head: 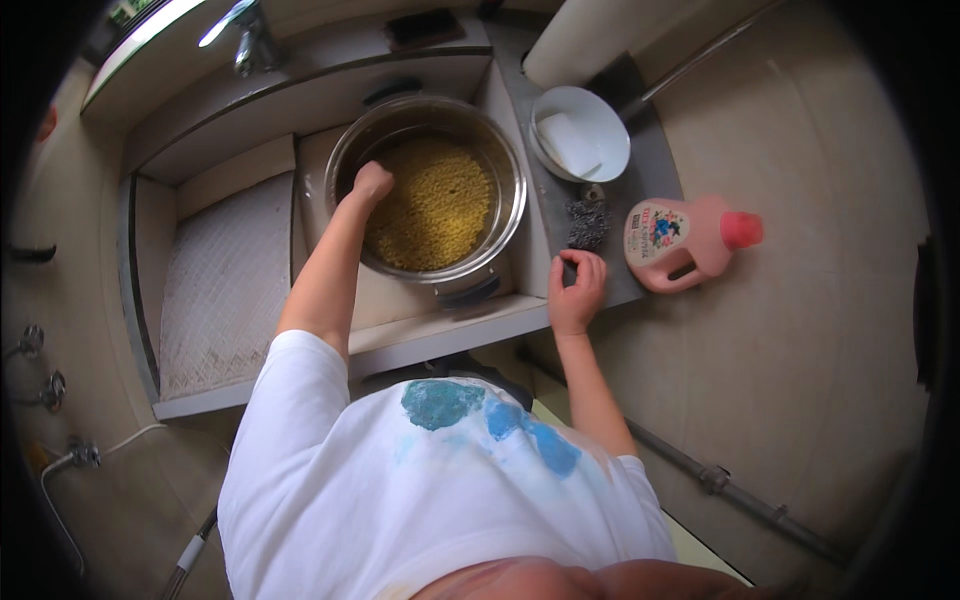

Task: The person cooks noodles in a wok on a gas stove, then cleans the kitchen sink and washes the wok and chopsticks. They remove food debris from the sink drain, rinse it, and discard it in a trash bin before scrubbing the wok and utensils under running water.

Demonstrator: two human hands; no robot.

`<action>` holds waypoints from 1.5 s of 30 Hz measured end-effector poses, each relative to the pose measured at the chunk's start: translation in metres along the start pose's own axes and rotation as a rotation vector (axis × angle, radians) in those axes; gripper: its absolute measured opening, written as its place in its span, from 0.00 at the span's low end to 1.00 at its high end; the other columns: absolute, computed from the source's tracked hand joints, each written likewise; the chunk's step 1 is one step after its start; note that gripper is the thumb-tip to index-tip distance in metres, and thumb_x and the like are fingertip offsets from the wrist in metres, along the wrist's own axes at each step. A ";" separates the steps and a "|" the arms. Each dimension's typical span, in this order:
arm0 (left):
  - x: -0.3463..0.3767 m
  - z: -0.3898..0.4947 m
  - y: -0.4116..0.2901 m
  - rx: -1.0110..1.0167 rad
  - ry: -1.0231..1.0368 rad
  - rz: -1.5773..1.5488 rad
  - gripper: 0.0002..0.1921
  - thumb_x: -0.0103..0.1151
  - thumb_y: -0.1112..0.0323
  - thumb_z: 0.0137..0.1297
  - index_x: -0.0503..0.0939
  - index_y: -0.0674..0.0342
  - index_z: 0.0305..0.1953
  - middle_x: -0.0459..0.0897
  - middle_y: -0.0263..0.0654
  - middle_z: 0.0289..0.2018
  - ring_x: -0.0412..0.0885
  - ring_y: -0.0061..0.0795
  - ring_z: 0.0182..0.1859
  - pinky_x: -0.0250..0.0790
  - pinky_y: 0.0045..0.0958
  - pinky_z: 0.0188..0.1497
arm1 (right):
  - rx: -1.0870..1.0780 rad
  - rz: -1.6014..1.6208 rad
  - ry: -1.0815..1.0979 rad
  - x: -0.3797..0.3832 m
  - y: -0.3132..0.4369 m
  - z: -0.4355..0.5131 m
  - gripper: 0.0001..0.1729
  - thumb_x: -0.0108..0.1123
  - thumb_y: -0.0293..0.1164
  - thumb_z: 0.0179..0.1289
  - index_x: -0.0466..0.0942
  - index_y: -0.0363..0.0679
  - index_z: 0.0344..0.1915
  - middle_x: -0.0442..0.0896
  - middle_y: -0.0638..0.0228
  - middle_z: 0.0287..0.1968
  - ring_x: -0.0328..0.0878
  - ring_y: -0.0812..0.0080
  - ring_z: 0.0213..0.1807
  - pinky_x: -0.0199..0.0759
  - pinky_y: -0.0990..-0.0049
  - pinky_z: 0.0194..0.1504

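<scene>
A wide stainless steel pot [517, 202] sits in the sink, holding small yellow beans or grains [442, 206] in what looks like water. My left hand [373, 182] reaches inside the pot at its left side; the fingers are bent down and their tips are hidden. On the sink's right-hand ledge rests my right hand [577, 292], loosely curled with a gap between thumb and fingers and nothing seen in it. Just beyond its fingertips lies a dark metal scouring pad [587, 223].
A white bowl [611, 142] with a white item inside stands on the ledge [540, 214]. Right of the pad is a pink jug-shaped bottle [705, 251] with a red cap. A chrome faucet [255, 49] rises behind the sink, whose left part has a ribbed washboard surface [229, 277].
</scene>
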State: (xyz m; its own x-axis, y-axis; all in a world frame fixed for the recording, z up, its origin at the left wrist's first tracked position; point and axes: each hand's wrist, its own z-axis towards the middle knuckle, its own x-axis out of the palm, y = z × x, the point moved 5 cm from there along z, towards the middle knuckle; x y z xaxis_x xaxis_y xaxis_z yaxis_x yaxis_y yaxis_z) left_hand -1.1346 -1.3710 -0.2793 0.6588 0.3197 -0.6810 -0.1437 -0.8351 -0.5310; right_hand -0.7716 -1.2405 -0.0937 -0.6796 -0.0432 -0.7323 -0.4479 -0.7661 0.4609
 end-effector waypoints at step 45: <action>0.033 -0.035 -0.056 0.124 0.315 -0.465 0.16 0.55 0.68 0.65 0.73 0.71 0.51 0.86 0.42 0.33 0.83 0.29 0.32 0.75 0.32 0.34 | 0.022 -0.008 0.026 0.000 0.002 0.008 0.08 0.61 0.22 0.50 0.73 0.41 0.31 0.75 0.63 0.35 0.72 0.56 0.42 0.69 0.62 0.45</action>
State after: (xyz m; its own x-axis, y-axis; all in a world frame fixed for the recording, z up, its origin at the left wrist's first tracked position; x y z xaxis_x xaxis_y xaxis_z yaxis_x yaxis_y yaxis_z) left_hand -1.0789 -1.3287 -0.2545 0.8592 0.4756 -0.1888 0.1405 -0.5740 -0.8067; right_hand -0.7776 -1.2371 -0.0888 -0.6605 -0.0545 -0.7488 -0.4660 -0.7523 0.4657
